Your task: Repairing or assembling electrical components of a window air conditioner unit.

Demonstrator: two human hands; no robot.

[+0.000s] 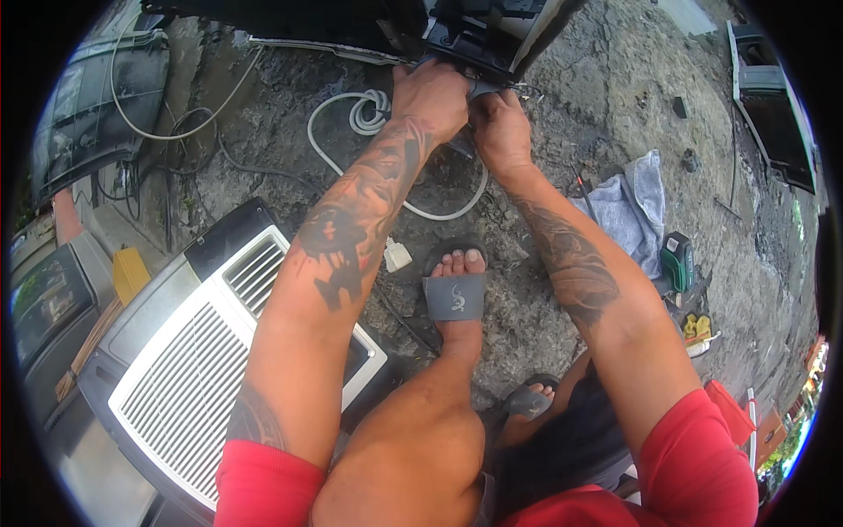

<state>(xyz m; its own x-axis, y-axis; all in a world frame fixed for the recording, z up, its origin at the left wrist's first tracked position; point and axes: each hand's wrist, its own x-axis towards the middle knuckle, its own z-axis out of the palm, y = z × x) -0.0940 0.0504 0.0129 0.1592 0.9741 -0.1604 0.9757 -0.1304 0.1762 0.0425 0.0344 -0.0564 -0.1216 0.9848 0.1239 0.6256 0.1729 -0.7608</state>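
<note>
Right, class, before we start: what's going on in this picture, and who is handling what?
A person crouches outdoors on rough concrete ground, both arms stretched forward. The left hand and right hand meet at the lower edge of a dark appliance housing, gripping a small part there; what it is cannot be made out. A coiled white power cord lies just below. A white window air conditioner sits at the person's left, a grey cloth at the right.

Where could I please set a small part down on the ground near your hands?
Bare concrete lies between the grey cloth and the far black panel. It is crowded under both hands, where the white cord coils, and left by the grille.
</note>
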